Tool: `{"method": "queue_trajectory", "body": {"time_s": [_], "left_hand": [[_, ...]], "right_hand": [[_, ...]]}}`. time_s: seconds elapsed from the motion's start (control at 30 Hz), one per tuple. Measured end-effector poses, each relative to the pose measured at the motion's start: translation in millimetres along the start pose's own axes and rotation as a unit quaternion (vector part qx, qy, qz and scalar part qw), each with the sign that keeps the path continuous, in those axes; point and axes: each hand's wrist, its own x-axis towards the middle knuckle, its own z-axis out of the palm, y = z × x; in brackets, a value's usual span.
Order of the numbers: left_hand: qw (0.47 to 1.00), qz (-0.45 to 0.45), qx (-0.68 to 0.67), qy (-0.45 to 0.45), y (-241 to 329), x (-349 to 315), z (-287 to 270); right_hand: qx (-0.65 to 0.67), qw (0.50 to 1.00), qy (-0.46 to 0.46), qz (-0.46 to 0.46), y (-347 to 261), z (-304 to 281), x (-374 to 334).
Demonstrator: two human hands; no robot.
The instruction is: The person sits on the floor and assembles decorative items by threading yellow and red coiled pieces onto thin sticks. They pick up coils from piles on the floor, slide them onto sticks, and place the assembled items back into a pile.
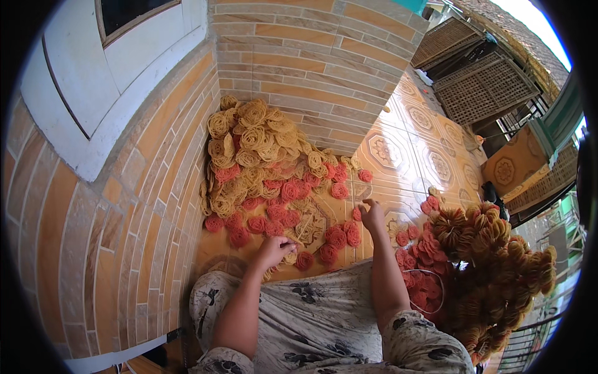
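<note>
My left hand (pixel 274 251) is closed in a pinch over the near part of the floor. A thin pale yellow piece shows by its fingertips, too small to name. My right hand (pixel 373 216) is raised farther right, its fingers curved and apart. Just left of its fingertips is a red coiled cracker (pixel 357 214); I see no clear grip on it. Red noodle-like cracker coils (pixel 336 236) lie scattered between and beyond my hands. A heap of yellow coils (pixel 252 134) rises in the wall corner, with some red ones mixed in.
Beside my right arm stand bulky brown-yellow bunches of coils (pixel 498 268), with a red pile (pixel 427 255) and a pale cord loop (pixel 443 293) next to them. Brick-patterned walls (pixel 299 62) enclose the left and far sides. Woven racks (pixel 486 87) lean at the far right.
</note>
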Motion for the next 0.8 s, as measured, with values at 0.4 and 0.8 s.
{"method": "queue_trajectory", "body": {"time_s": [0.4, 0.8], "left_hand": [[0.997, -0.015, 0.053, -0.048, -13, 6, 5], [0.998, -0.009, 0.056, -0.027, -12, 6, 6]], "right_hand": [[0.160, 0.957, -0.211, -0.120, -1, 37, -30], [0.398, 0.870, -0.288, -0.049, -42, 18, -42]]}}
